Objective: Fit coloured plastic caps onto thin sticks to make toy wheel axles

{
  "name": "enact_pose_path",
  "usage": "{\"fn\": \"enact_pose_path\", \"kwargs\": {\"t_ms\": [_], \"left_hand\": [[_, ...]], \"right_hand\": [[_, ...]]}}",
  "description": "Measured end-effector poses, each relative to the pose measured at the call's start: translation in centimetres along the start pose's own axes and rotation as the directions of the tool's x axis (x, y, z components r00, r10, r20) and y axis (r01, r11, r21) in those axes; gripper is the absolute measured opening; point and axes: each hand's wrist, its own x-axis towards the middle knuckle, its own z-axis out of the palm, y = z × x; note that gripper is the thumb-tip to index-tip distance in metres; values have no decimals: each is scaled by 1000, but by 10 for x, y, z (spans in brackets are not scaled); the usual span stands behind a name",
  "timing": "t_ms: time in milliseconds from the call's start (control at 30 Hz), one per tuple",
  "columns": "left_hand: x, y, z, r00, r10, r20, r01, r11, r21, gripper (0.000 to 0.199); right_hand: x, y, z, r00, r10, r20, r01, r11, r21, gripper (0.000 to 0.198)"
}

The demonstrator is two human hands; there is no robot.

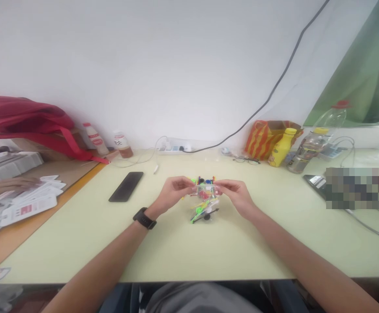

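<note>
Between my two hands, above the middle of the table, a small clear plastic bag (204,189) is stretched, with a red piece showing through it. My left hand (177,191) pinches its left edge between thumb and fingers; a black watch (144,218) is on that wrist. On the right edge, the fingers of my right hand (235,194) are closed in the same way. Just below the bag lie small plastic parts (205,211) in green, yellow, white and black, partly in clear wrapping. More coloured parts (201,180) show behind the bag, too small to name.
A black phone (126,187) lies to the left. Along the wall stand bottles (123,145), a power strip (174,147), glasses (246,160), a striped bag (257,140) and a yellow bottle (282,148). At far left, another person's hand (10,187) rests on cards (29,208).
</note>
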Motion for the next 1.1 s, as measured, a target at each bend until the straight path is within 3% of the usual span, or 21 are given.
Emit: {"fn": "enact_pose_path", "kwargs": {"t_ms": [267, 367, 633, 933, 1100], "left_hand": [[-2, -5, 1, 999, -28, -18, 27, 1000, -12, 23], [-1, -7, 2, 1000, 6, 0, -6, 1000, -12, 28], [4, -12, -1, 995, 96, 35, -102, 938, 332, 27], [1, -17, 5, 998, 29, -64, -24, 996, 84, 20], [-1, -17, 14, 997, 72, -14, -70, 994, 83, 27]], "right_hand": [[1, 3, -5, 996, -64, 57, 65, 998, -13, 20], [0, 3, -3, 998, -35, 56, 35, 999, -7, 32], [-1, 4, -2, 999, 1, 49, 4, 995, -95, 25], [-1, 4, -5, 962, -235, 135, 259, 947, -192, 19], [-5, 1, 1, 975, -159, 154, 196, 943, -268, 33]]}}
